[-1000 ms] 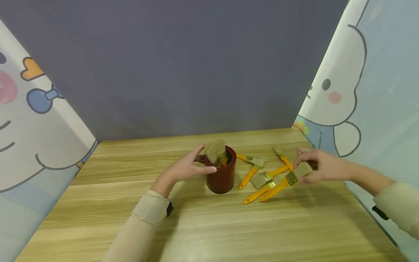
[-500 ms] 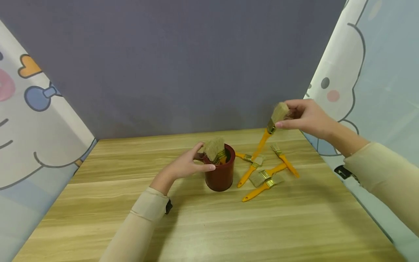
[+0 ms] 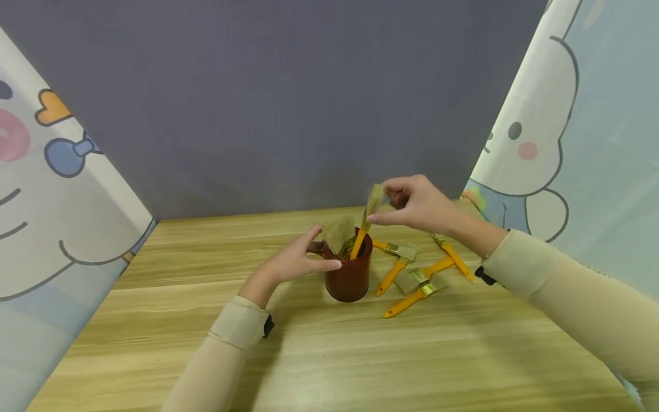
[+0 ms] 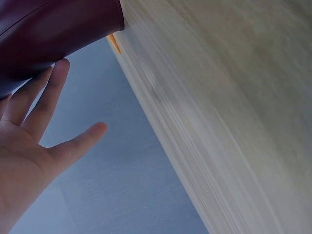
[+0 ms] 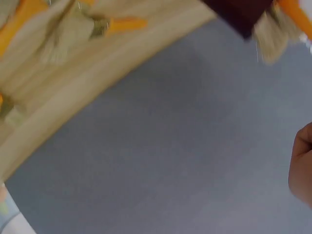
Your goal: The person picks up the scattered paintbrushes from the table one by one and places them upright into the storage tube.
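Wooden tabletop (image 3: 319, 355), grey backdrop | dark red cup (image 3: 350, 277) upright, holding bristle-up brushes | left hand (image 3: 296, 263) open, fingers resting on cup's side | right hand (image 3: 419, 203) pinches brush (image 3: 362, 229) by bristles, handle tip inside cup | loose brushes (image 3: 412, 274) lie just right of cup
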Demonstrator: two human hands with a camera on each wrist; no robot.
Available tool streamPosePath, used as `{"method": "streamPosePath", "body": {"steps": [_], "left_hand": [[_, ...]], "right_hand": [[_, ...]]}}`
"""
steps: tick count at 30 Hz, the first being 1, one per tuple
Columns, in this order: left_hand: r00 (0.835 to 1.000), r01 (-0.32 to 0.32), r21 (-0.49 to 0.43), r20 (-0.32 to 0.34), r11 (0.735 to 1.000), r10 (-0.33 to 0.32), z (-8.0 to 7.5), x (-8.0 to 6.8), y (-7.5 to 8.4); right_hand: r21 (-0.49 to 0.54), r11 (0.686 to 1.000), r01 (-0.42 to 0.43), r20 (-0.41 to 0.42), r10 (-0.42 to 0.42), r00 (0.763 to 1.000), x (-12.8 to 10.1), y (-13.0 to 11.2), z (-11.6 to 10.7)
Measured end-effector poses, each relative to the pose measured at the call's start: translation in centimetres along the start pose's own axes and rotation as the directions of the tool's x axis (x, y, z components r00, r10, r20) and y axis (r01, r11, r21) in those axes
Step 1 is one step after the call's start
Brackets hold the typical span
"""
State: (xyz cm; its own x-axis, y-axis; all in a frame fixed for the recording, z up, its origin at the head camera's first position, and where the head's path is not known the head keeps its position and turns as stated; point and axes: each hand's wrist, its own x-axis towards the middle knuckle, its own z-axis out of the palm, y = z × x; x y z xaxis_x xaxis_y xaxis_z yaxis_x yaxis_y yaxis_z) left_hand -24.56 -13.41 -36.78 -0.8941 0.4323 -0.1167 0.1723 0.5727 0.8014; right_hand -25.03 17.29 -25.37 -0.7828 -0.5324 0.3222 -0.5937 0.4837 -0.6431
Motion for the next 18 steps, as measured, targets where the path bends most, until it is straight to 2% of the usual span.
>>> {"method": "streamPosePath", "body": {"steps": [4, 8, 12, 14, 18], "left_hand": [[1.000, -0.008, -0.010, -0.006, 1.000, 0.008, 0.0, -0.1, -0.1], [1.000, -0.013, -0.011, -0.011, 1.000, 0.012, 0.2, -0.1, -0.3], [1.000, -0.015, -0.003, -0.017, 1.000, 0.015, 0.2, -0.1, -0.3], [1.000, -0.007, 0.007, -0.020, 1.000, 0.007, 0.2, -0.1, -0.3], [1.000, 0.006, 0.017, -0.024, 1.000, -0.006, 0.2, -0.2, -0.2]], "right_hand": [[-0.033, 0.997, 0.075, -0.013, -0.075, 0.997, -1.2, 0.3, 2.4], [-0.057, 0.987, 0.152, -0.111, -0.158, 0.981, -2.9, 1.2, 4.0], [-0.025, 0.977, 0.214, -0.198, -0.215, 0.956, -4.5, 2.1, 4.9], [0.028, 0.976, 0.214, -0.220, -0.203, 0.954, -5.1, 2.6, 5.2], [0.119, 0.981, 0.152, -0.243, -0.119, 0.963, -6.1, 3.6, 5.6]]}}
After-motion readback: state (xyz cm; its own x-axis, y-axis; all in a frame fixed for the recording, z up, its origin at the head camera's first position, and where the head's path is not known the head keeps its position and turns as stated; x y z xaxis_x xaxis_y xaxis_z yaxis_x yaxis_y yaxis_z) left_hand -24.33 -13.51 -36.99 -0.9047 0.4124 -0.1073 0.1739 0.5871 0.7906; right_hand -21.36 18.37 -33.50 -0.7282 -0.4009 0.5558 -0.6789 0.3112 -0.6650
